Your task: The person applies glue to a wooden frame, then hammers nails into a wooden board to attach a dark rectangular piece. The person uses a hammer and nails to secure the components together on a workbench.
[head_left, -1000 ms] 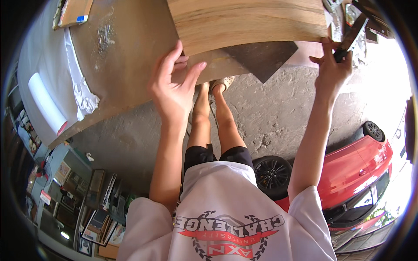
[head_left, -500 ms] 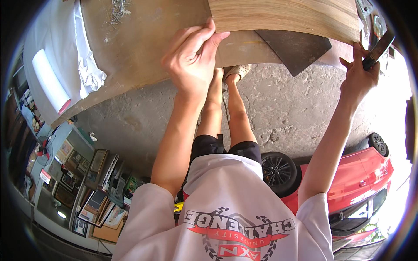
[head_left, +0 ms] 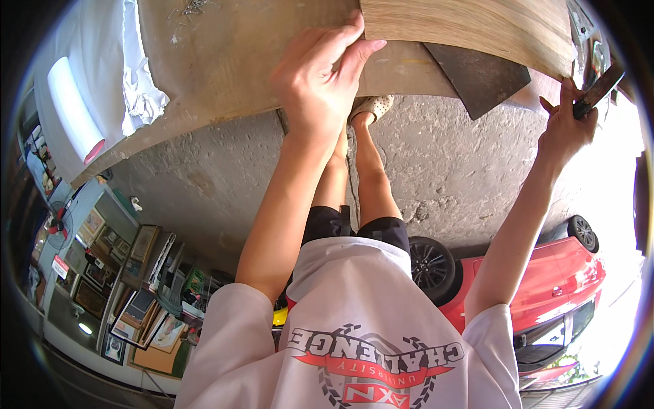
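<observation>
A thin wood-grain board (head_left: 470, 27) lies at the top of the view, on a brown work table (head_left: 231, 61). At its near left corner is my left hand (head_left: 323, 85), thumb and fingers closing on the edge. My right hand (head_left: 571, 129) is at the board's near right corner, with a fingertip against it. That hand also grips a dark, flat, bar-like tool (head_left: 601, 90); its exact kind is unclear. Under the board's near edge, a dark square-cornered sheet (head_left: 480, 82) sticks out past the table edge.
On the table's left are a white roll (head_left: 73, 109), crumpled white paper (head_left: 142, 95) and a small pile of nails (head_left: 194, 8). A red car (head_left: 538, 279) stands behind me at right. Picture frames (head_left: 139, 313) and a fan (head_left: 60, 221) are at lower left.
The board, the dark sheet and my left hand have shifted right in the view. My right hand has moved slightly right and down, still with the tool.
</observation>
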Tool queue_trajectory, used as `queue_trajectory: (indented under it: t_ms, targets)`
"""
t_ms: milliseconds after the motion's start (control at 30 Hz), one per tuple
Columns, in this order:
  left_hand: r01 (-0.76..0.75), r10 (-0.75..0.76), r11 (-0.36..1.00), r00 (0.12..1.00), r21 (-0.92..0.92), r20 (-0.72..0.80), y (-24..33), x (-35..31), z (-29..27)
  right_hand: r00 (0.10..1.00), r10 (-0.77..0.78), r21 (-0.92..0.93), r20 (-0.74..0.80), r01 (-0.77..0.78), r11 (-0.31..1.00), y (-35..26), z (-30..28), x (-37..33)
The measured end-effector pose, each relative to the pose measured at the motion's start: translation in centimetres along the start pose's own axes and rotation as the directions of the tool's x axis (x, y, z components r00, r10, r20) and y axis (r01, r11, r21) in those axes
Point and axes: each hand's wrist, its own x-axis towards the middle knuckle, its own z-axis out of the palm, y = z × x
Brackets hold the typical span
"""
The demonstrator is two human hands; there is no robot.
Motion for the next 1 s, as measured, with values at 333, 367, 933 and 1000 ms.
queue_trajectory:
  t_ms: [333, 367, 933, 1000]
  targets:
    - [0.065, -0.070, 0.985, 0.997, 0.159, 0.024, 3.6, 0.3, -1.7, 0.989, -0.122, -0.245, -0.079, 0.099, 0.965, -2.5, 0.0, -2.2]
    - [-0.041, 0.036, 0.974, 0.999, 0.224, 0.026, 4.3, 0.4, -1.7, 0.983, -0.159, -0.398, -0.087, 0.112, 0.910, -3.4, -0.8, -3.3]
    - [-0.345, 0.121, 0.875, 0.836, 0.341, 0.535, 6.4, -3.2, 6.3, 0.940, 0.028, -0.486, 0.340, 0.150, 0.861, -11.0, -6.2, -12.6]
    - [-0.380, 0.145, 0.854, 0.830, 0.356, 0.538, 6.3, -3.0, 6.3, 0.914, 0.034, -0.512, 0.403, 0.195, 0.836, -10.6, -5.8, -12.7]
